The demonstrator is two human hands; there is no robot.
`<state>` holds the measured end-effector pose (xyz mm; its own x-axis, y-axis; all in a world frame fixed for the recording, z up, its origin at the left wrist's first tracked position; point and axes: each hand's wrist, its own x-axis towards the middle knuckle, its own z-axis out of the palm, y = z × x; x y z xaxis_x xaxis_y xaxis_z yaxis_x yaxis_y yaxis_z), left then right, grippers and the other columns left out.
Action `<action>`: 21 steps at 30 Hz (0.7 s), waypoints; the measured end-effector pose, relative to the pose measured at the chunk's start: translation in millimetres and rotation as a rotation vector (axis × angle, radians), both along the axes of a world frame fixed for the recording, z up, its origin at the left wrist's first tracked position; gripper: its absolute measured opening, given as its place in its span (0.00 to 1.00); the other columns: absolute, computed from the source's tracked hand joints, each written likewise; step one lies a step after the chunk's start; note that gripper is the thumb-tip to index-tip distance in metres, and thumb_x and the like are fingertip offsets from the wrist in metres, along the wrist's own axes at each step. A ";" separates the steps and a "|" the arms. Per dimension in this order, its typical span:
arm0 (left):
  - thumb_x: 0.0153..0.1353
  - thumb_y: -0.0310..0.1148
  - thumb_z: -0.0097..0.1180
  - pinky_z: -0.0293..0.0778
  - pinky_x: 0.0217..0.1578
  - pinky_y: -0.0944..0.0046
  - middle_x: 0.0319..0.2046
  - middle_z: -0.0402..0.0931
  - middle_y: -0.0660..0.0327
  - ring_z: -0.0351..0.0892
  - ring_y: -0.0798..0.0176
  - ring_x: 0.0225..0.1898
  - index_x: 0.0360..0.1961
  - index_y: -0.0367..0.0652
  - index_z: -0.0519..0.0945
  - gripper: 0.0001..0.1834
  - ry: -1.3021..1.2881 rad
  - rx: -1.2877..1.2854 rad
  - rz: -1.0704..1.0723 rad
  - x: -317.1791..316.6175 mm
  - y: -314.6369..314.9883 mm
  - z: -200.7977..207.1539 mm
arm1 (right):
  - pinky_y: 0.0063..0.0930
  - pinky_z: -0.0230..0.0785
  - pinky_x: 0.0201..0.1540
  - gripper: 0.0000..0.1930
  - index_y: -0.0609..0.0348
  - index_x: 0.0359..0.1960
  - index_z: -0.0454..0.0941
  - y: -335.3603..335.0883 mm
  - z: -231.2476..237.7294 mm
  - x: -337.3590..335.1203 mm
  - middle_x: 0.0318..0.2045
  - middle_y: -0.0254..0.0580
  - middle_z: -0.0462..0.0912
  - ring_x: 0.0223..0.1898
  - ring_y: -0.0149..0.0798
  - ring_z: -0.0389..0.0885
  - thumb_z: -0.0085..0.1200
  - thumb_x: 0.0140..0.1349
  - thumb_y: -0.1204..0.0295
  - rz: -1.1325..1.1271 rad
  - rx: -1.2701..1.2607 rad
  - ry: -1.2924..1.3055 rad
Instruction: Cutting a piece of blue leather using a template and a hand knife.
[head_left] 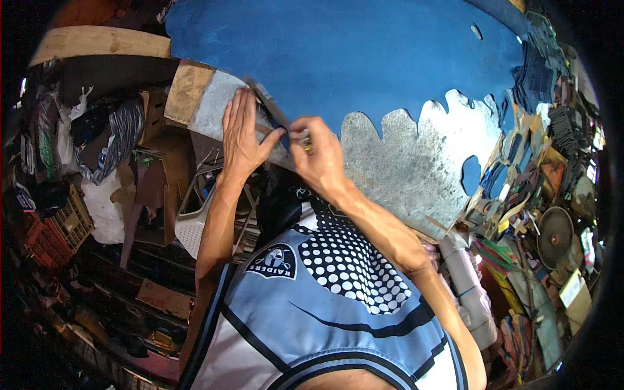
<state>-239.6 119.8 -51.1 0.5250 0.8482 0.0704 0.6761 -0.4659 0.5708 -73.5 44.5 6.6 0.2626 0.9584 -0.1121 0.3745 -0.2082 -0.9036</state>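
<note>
My left hand (242, 143) lies flat with its fingers stretched forward on the grey metal-like work surface (211, 103), left of a large blue sheet (338, 52). Its thumb reaches right, close to my right hand (318, 156). The right hand is closed, its fingers bunched around a small tool with a yellow bit showing; most of it is hidden. A narrow, dark, straight strip (270, 104) runs up and left from between the hands along the blue sheet's edge. Whether the strip belongs to the tool I cannot tell. The sheet's near edge has rounded cut-outs.
Bare, speckled grey surface (403, 169) shows right of my hands. Stacked dark cut pieces (536, 81) and scraps stand at the right, near a round fan-like object (555, 237). A cardboard box (166, 175), a white plastic chair (195, 218) and a red crate (47, 240) are at left.
</note>
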 end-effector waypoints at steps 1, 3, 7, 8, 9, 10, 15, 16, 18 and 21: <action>0.57 0.51 0.66 0.45 0.71 0.40 0.69 0.59 0.41 0.50 0.39 0.73 0.67 0.32 0.63 0.46 -0.017 0.002 -0.013 2.3 1.9 3.1 | 0.38 0.77 0.40 0.16 0.59 0.48 0.75 -3.0 -0.5 6.8 0.41 0.51 0.81 0.38 0.49 0.84 0.56 0.57 0.81 -0.095 -0.042 0.065; 0.57 0.53 0.64 0.44 0.71 0.39 0.70 0.58 0.42 0.49 0.40 0.74 0.67 0.32 0.64 0.45 0.081 0.044 -0.034 7.8 6.1 13.7 | 0.27 0.74 0.41 0.15 0.60 0.53 0.74 -8.1 5.7 32.8 0.37 0.38 0.80 0.38 0.32 0.78 0.53 0.65 0.77 -0.227 -0.185 0.263; 0.58 0.60 0.60 0.41 0.71 0.36 0.72 0.56 0.48 0.46 0.41 0.75 0.65 0.34 0.68 0.45 0.231 0.090 -0.096 32.9 15.1 12.0 | 0.21 0.70 0.26 0.16 0.60 0.54 0.75 -36.8 17.0 94.5 0.33 0.33 0.77 0.24 0.26 0.73 0.57 0.65 0.74 -0.535 -0.284 0.513; 0.60 0.63 0.56 0.39 0.71 0.37 0.72 0.56 0.50 0.46 0.42 0.75 0.65 0.35 0.69 0.45 0.229 0.087 -0.118 40.2 15.7 8.2 | 0.22 0.70 0.27 0.16 0.62 0.53 0.74 -45.0 16.4 108.3 0.32 0.34 0.78 0.24 0.26 0.73 0.57 0.64 0.75 -0.635 -0.292 0.503; 0.60 0.63 0.56 0.39 0.71 0.37 0.72 0.56 0.50 0.46 0.42 0.75 0.65 0.35 0.69 0.45 0.226 0.086 -0.119 47.2 11.9 6.4 | 0.23 0.70 0.27 0.17 0.64 0.53 0.73 -52.0 22.6 117.4 0.30 0.34 0.77 0.23 0.27 0.72 0.57 0.64 0.76 -0.714 -0.264 0.545; 0.61 0.63 0.54 0.38 0.72 0.37 0.73 0.55 0.50 0.46 0.42 0.75 0.65 0.35 0.69 0.45 0.198 0.051 -0.165 53.0 6.7 4.9 | 0.23 0.70 0.26 0.16 0.63 0.53 0.73 -62.9 16.8 131.2 0.29 0.34 0.77 0.22 0.27 0.72 0.57 0.64 0.76 -0.703 -0.223 0.554; 0.63 0.63 0.51 0.36 0.73 0.37 0.74 0.53 0.51 0.43 0.45 0.76 0.67 0.37 0.67 0.44 0.088 -0.109 -0.329 65.1 -37.0 14.7 | 0.23 0.69 0.25 0.09 0.58 0.44 0.73 -88.0 19.4 148.4 0.27 0.34 0.76 0.21 0.29 0.73 0.57 0.65 0.74 -0.746 -0.116 0.660; 0.62 0.61 0.54 0.40 0.72 0.39 0.72 0.57 0.51 0.49 0.43 0.74 0.66 0.37 0.69 0.42 0.055 -0.091 -0.370 63.3 -45.7 14.4 | 0.23 0.69 0.24 0.08 0.58 0.43 0.73 -89.4 18.5 147.9 0.27 0.34 0.76 0.22 0.29 0.74 0.57 0.65 0.74 -0.717 -0.107 0.589; 0.61 0.59 0.56 0.44 0.72 0.40 0.70 0.61 0.51 0.54 0.42 0.72 0.66 0.37 0.69 0.42 -0.065 -0.175 -0.415 53.8 -56.3 14.9 | 0.22 0.68 0.23 0.08 0.58 0.44 0.76 -85.3 20.9 147.0 0.27 0.35 0.77 0.23 0.28 0.75 0.58 0.66 0.72 -0.656 -0.114 0.444; 0.60 0.47 0.65 0.61 0.67 0.47 0.64 0.70 0.52 0.68 0.46 0.66 0.65 0.36 0.69 0.37 -0.234 -0.251 -0.416 40.8 -54.9 48.2 | 0.21 0.69 0.25 0.07 0.57 0.44 0.80 -64.8 46.0 142.0 0.28 0.34 0.80 0.24 0.29 0.77 0.57 0.67 0.72 -0.414 -0.292 0.137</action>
